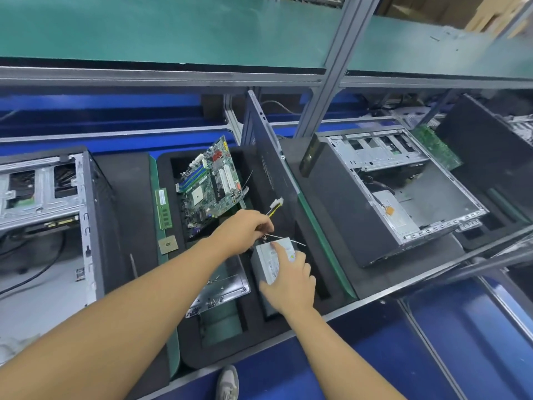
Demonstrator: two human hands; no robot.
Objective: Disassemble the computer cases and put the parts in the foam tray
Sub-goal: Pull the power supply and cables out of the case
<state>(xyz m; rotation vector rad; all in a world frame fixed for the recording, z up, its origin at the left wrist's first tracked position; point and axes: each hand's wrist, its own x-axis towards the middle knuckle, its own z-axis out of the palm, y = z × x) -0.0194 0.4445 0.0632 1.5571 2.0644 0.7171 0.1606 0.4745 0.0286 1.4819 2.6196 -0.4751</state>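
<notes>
A black foam tray (225,347) lies in the middle of the bench. A green motherboard (212,183) leans in its far slot. Along its left edge lie a RAM stick (163,208) and a CPU chip (168,244). A metal plate (223,290) sits in a near slot. My right hand (290,280) grips a grey power supply (271,259) over the tray's right slot. My left hand (245,230) holds its cable bundle (274,207), whose white connector sticks up. An open computer case (403,194) stands to the right.
Another open case (49,203) stands at the left. A dark side panel (268,157) leans upright between the tray and the right case. A green mat shelf (173,30) runs above on an aluminium post (326,82). A shoe (227,382) shows below.
</notes>
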